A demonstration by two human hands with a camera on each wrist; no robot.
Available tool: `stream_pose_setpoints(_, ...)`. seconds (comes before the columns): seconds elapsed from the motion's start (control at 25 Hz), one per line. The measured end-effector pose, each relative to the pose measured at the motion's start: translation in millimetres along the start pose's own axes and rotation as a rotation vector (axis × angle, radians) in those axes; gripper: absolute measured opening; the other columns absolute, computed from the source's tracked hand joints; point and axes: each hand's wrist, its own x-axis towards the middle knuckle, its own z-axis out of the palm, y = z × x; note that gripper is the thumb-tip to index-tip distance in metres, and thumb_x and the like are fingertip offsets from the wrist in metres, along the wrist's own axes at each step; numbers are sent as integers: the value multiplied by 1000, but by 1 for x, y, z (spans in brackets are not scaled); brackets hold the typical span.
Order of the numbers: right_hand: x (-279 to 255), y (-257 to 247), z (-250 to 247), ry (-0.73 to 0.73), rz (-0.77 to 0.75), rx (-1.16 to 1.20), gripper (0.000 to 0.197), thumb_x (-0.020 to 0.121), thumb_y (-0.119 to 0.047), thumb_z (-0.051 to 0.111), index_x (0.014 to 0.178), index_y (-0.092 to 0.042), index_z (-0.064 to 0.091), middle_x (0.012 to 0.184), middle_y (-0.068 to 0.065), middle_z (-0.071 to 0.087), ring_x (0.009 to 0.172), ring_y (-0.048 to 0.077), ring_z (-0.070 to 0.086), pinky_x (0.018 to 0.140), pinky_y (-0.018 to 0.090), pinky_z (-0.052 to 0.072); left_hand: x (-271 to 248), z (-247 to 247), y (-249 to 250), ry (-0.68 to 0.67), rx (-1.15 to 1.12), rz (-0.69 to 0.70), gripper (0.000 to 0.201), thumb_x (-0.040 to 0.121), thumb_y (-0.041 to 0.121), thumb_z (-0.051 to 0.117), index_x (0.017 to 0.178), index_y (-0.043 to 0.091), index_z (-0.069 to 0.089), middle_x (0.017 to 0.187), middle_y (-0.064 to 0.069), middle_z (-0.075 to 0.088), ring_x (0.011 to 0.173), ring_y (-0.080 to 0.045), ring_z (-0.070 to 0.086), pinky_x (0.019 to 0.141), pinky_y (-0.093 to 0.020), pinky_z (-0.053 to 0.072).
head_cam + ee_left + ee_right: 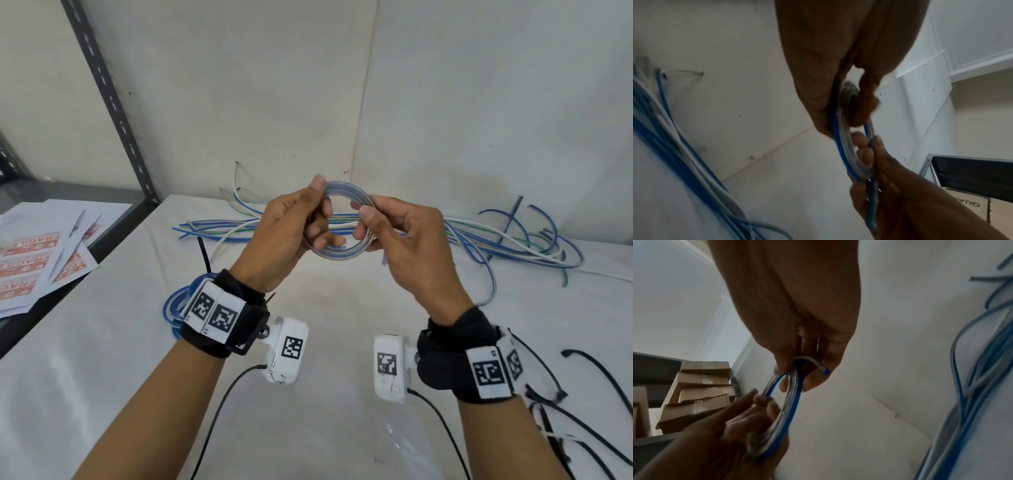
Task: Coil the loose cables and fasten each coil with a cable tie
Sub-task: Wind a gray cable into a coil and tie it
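A small coil of clear, blue-cored cable (342,256) is held up above the white table between both hands. My left hand (320,212) grips its left side, thumb on top and fingers curled through the ring. My right hand (364,224) pinches the right side, with a short free cable end (384,257) hanging below it. In the left wrist view the coil (840,139) runs edge-on from my left hand (842,110) down to the right hand's fingers (865,154). In the right wrist view my right hand (797,378) holds the coil (791,405) and the cut end (823,369) sticks out.
Loose blue, white and green cables (507,245) lie along the table's back. A blue coil (176,305) with a black tie lies under my left wrist. Black cable ties (589,373) lie at the right. Sticker sheets (41,253) and a shelf upright (113,102) are at the left.
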Motion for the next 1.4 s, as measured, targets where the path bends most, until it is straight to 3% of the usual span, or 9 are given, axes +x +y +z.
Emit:
stream_pose_setpoints(0.08,0,1,-13,-141,-15,-131,18,102,-18,59,96,-18,76,70,1,67,67,16,61,64,41,58,-3,-7,3,-92,211,-71,42,98,43,51,80,5,59,53,-5,44,49,-20,50,74,-40,58)
stream_pose_setpoints(0.2,-2,2,-18,-322,8,-263,18,101,-24,60,100,-19,77,73,-4,71,72,27,63,66,52,55,-8,-9,1,-232,423,-150,44,106,38,43,77,6,52,58,-1,33,48,-16,40,73,-42,59)
stream_pose_setpoints(0.44,2,4,-7,-34,21,10,26,104,-14,55,129,-18,64,91,-2,79,79,13,72,67,33,61,-1,-5,2,-16,161,46,40,109,33,36,74,15,38,57,14,30,54,-14,19,57,-27,41)
stream_pose_setpoints(0.64,-4,-1,22,220,40,284,8,100,-14,61,95,-12,55,88,7,79,80,24,75,68,37,60,1,4,6,119,-92,81,43,110,34,33,71,16,39,67,-1,10,50,-12,15,51,-23,36)
stream_pose_setpoints(0.76,-5,-1,31,209,41,356,11,95,-11,69,94,-15,59,96,9,79,88,28,76,75,44,62,1,6,5,175,-140,105,44,110,36,32,72,16,37,65,1,9,47,-9,17,51,-23,35)
stream_pose_setpoints(0.92,-2,-1,25,211,43,394,14,92,-2,69,97,-11,61,94,11,79,79,26,77,71,36,60,3,2,5,142,-161,19,45,109,40,34,75,13,45,58,2,16,45,-10,26,57,-26,48)
stream_pose_setpoints(1.04,0,3,11,83,38,349,14,91,3,69,100,-8,67,92,9,79,74,25,74,72,32,59,2,-10,8,13,49,-118,48,106,42,41,80,6,57,52,-1,36,46,-17,44,70,-36,57)
stream_pose_setpoints(1.16,0,5,2,-38,32,260,17,90,3,69,101,-9,71,92,8,78,67,24,72,71,30,57,-5,-17,8,-181,336,-117,40,108,30,42,82,2,55,54,2,31,46,-16,37,78,-39,58)
stream_pose_setpoints(1.4,1,4,5,65,-8,213,19,90,-6,73,105,-18,73,96,9,78,76,28,75,79,41,61,-4,-3,3,-94,260,35,35,109,25,39,79,8,43,60,7,21,52,-14,19,60,-30,45)
